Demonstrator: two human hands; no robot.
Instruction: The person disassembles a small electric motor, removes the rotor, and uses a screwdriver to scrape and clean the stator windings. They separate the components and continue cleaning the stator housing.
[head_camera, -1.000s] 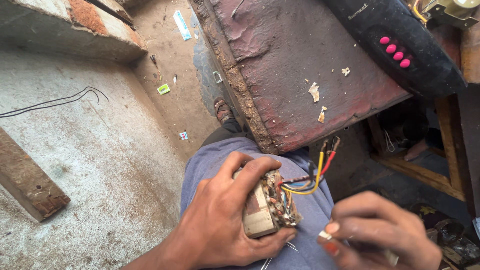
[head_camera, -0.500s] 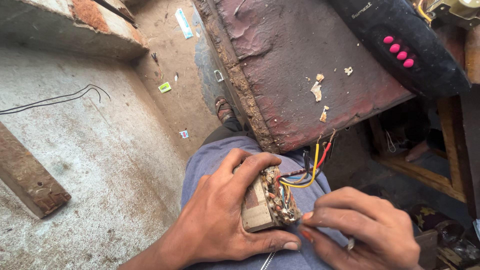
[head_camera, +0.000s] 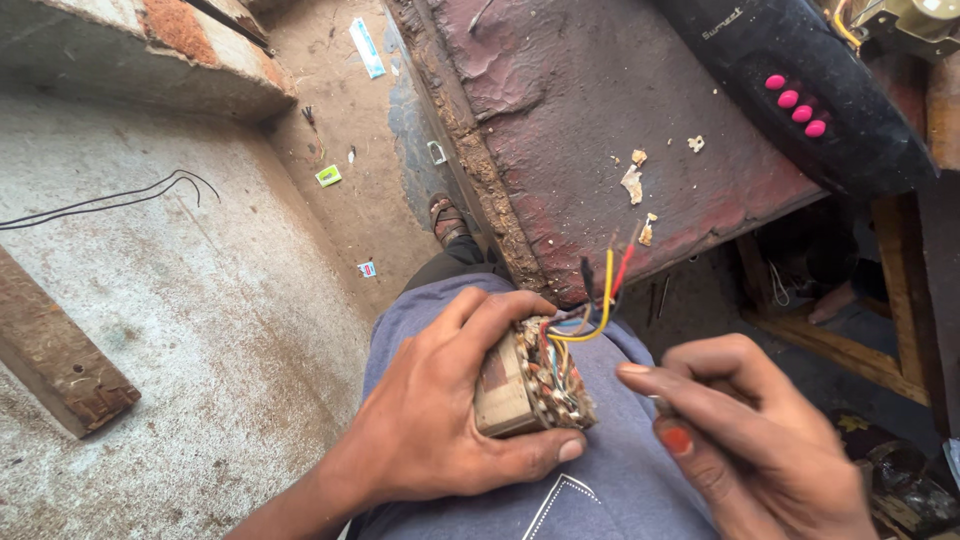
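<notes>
**Bare Hands, Blue-Grey Cloth**

Your left hand (head_camera: 440, 430) and right hand (head_camera: 760, 440) are bare, no gloves, rings or sleeves showing. One right fingernail carries an orange-red stain. You wear a blue-grey garment (head_camera: 610, 480) with a thin white line design near the bottom edge, and a brown strapped sandal (head_camera: 447, 218) on one foot.

Worn red bench (head_camera: 600, 110), black appliance w/ pink buttons (head_camera: 800, 90), sandal (head_camera: 447, 218), black wire (head_camera: 110, 200), wood block (head_camera: 55, 355)
</notes>
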